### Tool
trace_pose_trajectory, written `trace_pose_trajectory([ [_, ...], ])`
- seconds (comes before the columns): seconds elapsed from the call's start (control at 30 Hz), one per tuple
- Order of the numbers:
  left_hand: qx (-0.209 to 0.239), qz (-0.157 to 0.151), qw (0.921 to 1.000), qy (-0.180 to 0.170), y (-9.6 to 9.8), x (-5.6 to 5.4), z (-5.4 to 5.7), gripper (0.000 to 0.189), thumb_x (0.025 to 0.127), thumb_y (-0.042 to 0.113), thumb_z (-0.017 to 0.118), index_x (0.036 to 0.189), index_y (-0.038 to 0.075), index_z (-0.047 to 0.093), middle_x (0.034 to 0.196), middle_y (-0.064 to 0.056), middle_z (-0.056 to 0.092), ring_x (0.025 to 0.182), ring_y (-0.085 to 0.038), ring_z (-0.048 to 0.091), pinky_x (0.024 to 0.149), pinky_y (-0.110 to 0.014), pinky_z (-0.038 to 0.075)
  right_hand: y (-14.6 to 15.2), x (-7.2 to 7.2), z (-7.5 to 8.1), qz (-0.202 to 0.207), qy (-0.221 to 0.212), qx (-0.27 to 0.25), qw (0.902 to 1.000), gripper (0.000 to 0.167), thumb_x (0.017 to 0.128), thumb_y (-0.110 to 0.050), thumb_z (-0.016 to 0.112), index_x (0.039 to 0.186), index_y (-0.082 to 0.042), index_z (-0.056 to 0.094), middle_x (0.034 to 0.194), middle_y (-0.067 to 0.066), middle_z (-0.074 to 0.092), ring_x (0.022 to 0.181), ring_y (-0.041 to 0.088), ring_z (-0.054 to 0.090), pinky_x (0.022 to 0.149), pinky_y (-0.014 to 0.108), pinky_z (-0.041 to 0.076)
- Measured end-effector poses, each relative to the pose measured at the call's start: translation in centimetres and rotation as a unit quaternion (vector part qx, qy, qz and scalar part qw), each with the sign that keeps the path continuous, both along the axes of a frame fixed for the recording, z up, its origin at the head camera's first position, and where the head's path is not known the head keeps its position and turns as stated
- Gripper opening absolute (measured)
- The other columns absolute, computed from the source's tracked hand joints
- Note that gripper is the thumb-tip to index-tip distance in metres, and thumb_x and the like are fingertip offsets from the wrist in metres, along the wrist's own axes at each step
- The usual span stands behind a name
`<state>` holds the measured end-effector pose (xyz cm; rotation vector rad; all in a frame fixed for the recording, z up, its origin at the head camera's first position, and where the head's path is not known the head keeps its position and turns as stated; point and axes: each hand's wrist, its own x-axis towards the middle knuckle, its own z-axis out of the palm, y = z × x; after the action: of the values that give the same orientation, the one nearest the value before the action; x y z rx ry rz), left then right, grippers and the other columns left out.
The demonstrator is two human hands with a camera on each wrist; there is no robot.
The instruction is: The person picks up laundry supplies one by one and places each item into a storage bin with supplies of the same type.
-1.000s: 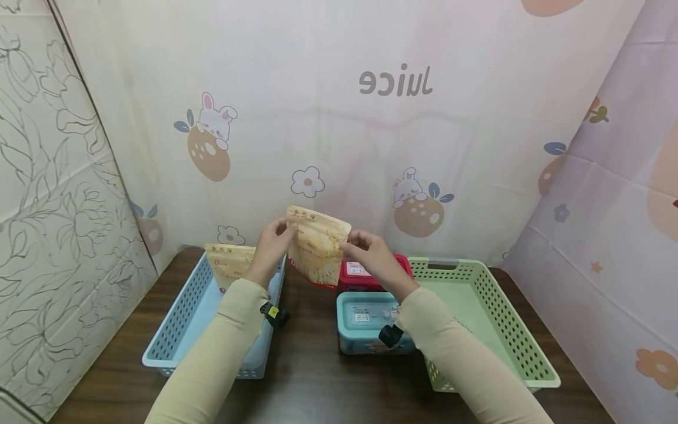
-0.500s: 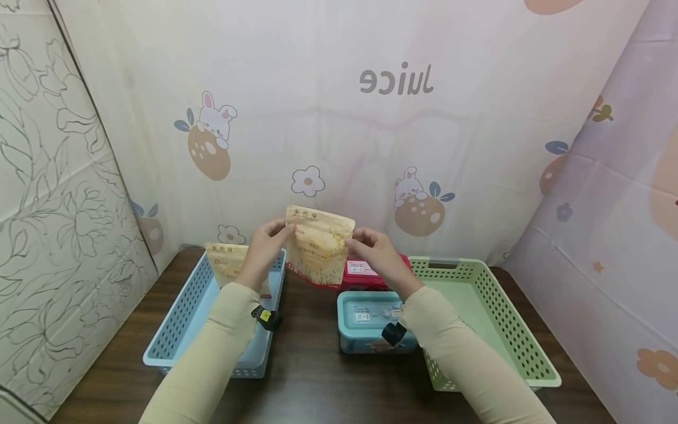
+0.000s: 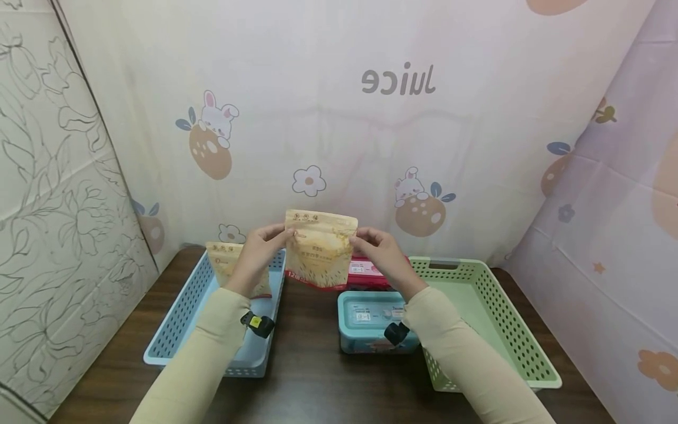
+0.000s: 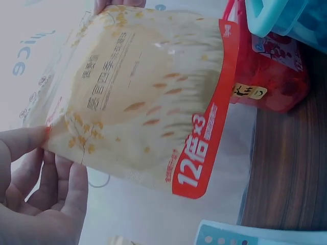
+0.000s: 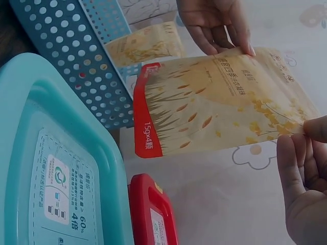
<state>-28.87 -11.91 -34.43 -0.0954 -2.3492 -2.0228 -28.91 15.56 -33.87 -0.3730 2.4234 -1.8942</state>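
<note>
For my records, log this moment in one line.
left hand: pinches pouch edge; right hand: pinches opposite edge; second pouch: in blue basket; teal box: in front of red box

Brown table point(image 3: 307, 371); two baskets point(image 3: 176, 318) point(image 3: 511, 324); two boxes point(image 3: 365, 306) point(image 3: 371, 282)

The beige, red-banded rectangular plastic-film pouch point(image 3: 320, 250) looks smooth, slightly glossy; near the left edge of the faintly shiny brown wood-grain table point(image 3: 312, 383), the rectangular light-blue basket point(image 3: 180, 312) is satin plastic (moulded, seemingly).
</note>
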Motion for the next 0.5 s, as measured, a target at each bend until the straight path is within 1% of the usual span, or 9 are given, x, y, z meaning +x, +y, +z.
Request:
trace_pose_trajectory([
  [0.17,0.003,-0.024,0.9997,0.000,-0.5,0.3,-0.1,0.052,0.095,0.046,0.068,0.130,0.008,0.066,0.136,-0.009,0.060,0.119,-0.029,0.057,0.112,-0.053,0.035,0.3,0.0,-0.1,-0.004,-0.014,0.005,0.9999,0.039,0.095,-0.041,0.069,0.119,-0.011,0.065,0.117,0.010,0.064,0.108,0.027,0.063,0.103,0.051,0.047],
  [0.27,0.010,-0.036,0.9993,-0.007,-0.9,0.5,-0.3,0.053,0.094,0.046,0.069,0.130,0.007,0.066,0.135,-0.010,0.061,0.117,-0.030,0.058,0.112,-0.054,0.035,0.4,0.1,-0.2,0.000,-0.014,0.005,0.9999,0.041,0.094,-0.043,0.070,0.119,-0.011,0.066,0.117,0.010,0.065,0.108,0.027,0.063,0.103,0.051,0.046],
  [0.33,0.008,-0.038,0.9991,-0.016,-1.1,0.6,-0.4,0.055,0.092,0.048,0.071,0.129,0.009,0.067,0.134,-0.008,0.061,0.117,-0.029,0.059,0.112,-0.053,0.036,0.4,0.1,-0.3,0.002,-0.013,0.002,0.9999,0.043,0.094,-0.044,0.070,0.120,-0.010,0.066,0.117,0.010,0.065,0.107,0.027,0.064,0.103,0.050,0.047],
  [0.43,0.009,-0.041,0.9989,-0.022,-1.4,0.7,-0.5,0.056,0.090,0.051,0.072,0.128,0.010,0.068,0.133,-0.007,0.062,0.117,-0.029,0.060,0.111,-0.051,0.037,0.4,0.1,-0.4,0.003,-0.009,-0.003,0.9999,0.042,0.094,-0.044,0.070,0.119,-0.010,0.067,0.116,0.010,0.065,0.107,0.026,0.064,0.101,0.046,0.049],
  [0.5,0.009,-0.043,0.9988,-0.022,-1.5,0.8,-0.5,0.057,0.089,0.052,0.072,0.128,0.011,0.068,0.133,-0.007,0.063,0.116,-0.028,0.061,0.111,-0.049,0.038,0.4,0.1,-0.4,0.005,-0.005,-0.007,0.9999,0.042,0.095,-0.042,0.069,0.120,-0.009,0.066,0.116,0.010,0.066,0.106,0.026,0.065,0.101,0.046,0.049],
])
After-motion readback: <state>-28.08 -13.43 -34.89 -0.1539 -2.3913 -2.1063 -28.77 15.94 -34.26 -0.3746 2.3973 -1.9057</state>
